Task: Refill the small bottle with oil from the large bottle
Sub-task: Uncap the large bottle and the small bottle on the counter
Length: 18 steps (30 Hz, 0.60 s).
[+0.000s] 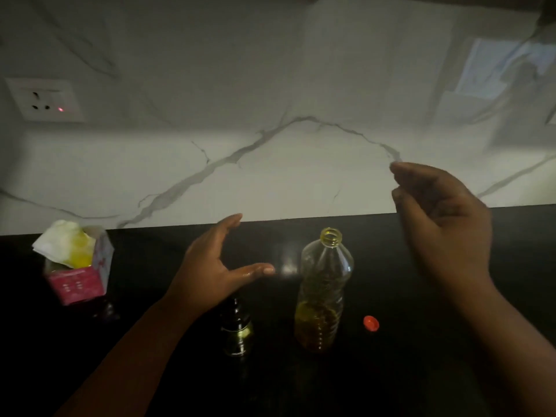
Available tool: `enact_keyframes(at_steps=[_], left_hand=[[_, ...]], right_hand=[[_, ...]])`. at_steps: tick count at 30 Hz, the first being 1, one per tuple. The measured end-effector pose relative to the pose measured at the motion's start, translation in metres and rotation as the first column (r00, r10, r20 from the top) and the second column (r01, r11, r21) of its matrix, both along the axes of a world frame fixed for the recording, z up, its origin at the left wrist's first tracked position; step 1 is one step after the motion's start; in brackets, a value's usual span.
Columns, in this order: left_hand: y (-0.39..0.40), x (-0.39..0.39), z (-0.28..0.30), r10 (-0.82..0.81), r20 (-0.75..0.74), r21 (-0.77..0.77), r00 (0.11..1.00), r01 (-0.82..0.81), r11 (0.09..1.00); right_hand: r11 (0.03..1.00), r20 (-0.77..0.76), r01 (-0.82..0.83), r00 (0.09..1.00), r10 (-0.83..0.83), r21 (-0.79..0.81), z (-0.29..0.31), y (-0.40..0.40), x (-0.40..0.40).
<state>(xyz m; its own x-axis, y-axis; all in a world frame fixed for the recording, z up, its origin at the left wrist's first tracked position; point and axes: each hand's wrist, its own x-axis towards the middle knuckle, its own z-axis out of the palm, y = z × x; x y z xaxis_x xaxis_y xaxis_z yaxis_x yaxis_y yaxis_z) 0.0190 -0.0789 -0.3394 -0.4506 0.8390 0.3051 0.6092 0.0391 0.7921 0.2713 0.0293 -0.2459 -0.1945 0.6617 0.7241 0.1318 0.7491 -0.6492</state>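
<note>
My left hand (215, 266) hovers spread and empty over the small bottle (237, 329); my right hand (442, 218), loosely curled and empty, hangs at two o'clock of the uncapped large bottle (325, 293). I judge oily fingers may slip, tipping either bottle across the dark surface (421, 371). Red cap (371, 322) at three o'clock.

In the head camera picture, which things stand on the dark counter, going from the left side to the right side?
Pink carton with tissue → small dark bottle → large clear bottle with oil, uncapped → red cap.
</note>
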Motion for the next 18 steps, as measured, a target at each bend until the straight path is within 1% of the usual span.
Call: enact_keyframes(at_steps=[2, 4, 6, 8, 9, 10, 13, 15, 18], left_hand=[[-0.013, -0.014, -0.015, 0.028, 0.017, -0.037, 0.999, -0.028, 0.999], [-0.021, -0.023, -0.031, 0.038, 0.026, -0.073, 0.999, -0.036, 0.997], [-0.025, -0.029, -0.048, 0.017, 0.016, -0.134, 1.000, -0.015, 0.991], [-0.025, -0.032, -0.064, -0.043, 0.000, -0.209, 0.999, 0.042, 0.977], [-0.023, -0.033, -0.073, -0.082, 0.006, -0.228, 0.997, 0.081, 0.970], [-0.021, -0.034, -0.080, -0.115, 0.019, -0.237, 0.993, 0.116, 0.965], [-0.021, -0.035, -0.092, -0.142, 0.085, -0.277, 0.986, 0.160, 0.947], [-0.021, -0.033, -0.097, -0.146, 0.159, -0.252, 0.977, 0.183, 0.950], [-0.023, -0.033, -0.105, -0.165, 0.212, -0.235, 0.963, 0.214, 0.948]], right_hand=[[0.993, 0.037, -0.081, 0.996, 0.079, 0.084, 0.003, -0.027, -0.023], [0.976, 0.101, -0.197, 0.977, 0.188, 0.090, -0.006, -0.047, -0.048], [0.952, 0.196, -0.302, 0.937, 0.289, 0.043, -0.022, -0.059, -0.074], [0.928, 0.342, -0.357, 0.863, 0.371, -0.105, -0.042, -0.064, -0.099], [0.914, 0.425, -0.360, 0.809, 0.406, -0.188, -0.053, -0.065, -0.109], [0.908, 0.508, -0.346, 0.753, 0.419, -0.236, -0.065, -0.064, -0.119], [0.941, 0.700, -0.259, 0.630, 0.337, -0.219, -0.096, -0.061, -0.140], [0.955, 0.766, -0.197, 0.571, 0.294, -0.220, -0.107, -0.061, -0.146], [0.964, 0.797, -0.111, 0.544, 0.262, -0.241, -0.115, -0.063, -0.149]])
